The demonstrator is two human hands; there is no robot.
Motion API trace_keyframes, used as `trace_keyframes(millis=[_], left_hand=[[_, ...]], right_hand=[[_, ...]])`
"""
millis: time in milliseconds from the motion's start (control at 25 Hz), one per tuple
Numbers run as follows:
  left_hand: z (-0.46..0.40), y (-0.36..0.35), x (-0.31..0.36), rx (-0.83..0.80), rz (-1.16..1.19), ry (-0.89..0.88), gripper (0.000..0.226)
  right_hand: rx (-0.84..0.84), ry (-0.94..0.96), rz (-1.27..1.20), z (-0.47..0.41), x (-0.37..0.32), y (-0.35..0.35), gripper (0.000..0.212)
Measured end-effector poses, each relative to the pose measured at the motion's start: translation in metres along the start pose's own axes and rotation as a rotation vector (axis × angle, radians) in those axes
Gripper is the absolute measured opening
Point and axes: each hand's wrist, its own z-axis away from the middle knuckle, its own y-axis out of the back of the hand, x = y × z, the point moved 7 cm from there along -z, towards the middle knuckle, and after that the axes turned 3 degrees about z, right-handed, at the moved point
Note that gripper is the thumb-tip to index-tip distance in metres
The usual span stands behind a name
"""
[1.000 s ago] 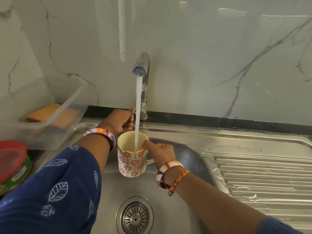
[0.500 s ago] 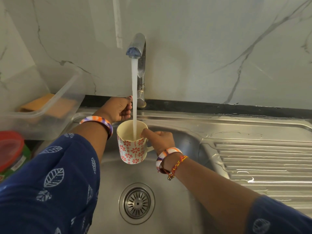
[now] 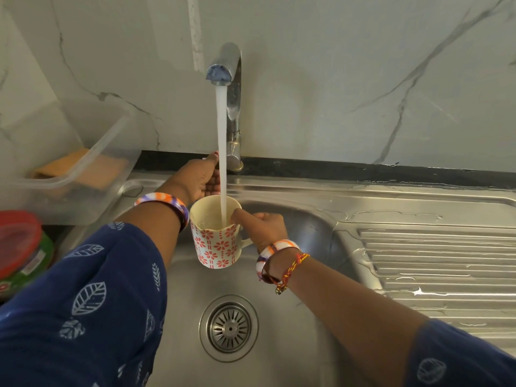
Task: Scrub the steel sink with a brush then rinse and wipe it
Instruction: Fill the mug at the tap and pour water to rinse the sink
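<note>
Marble-patterned wall panels rise behind a steel sink, with a black strip of counter between the two. From the tap at the back edge a steady white stream of water falls straight into a mug held over the basin. The mug is cream inside, with red flowers on its white outside, and it sits upright above the round drain.

Her right hand holds the mug by its handle, fingers curled round it and the thumb stretched forward along the rim. Her left hand reaches past the mug to the foot of the tap; the fingers are bent, but the stream and the mug hide them enough that I cannot tell whether they grip anything. Both wrists carry orange, white and purple bangles, the right one also a red and yellow thread. Both sleeves are dark blue with a white leaf print.

To the right of the basin the ribbed draining board is wet, with streaks and small pools on it. On the left stands a clear plastic tub with something orange-yellow inside, and nearer me a jar with a red lid.
</note>
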Motion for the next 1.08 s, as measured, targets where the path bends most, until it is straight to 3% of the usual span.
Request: trace_keyframes(millis=[1080], left_hand=[[-0.005,0.002,0.003,0.01,0.155,0.023,0.025]], right_hand=[[0.002,-0.041,-0.015,0.002,0.012,0.004,0.027]])
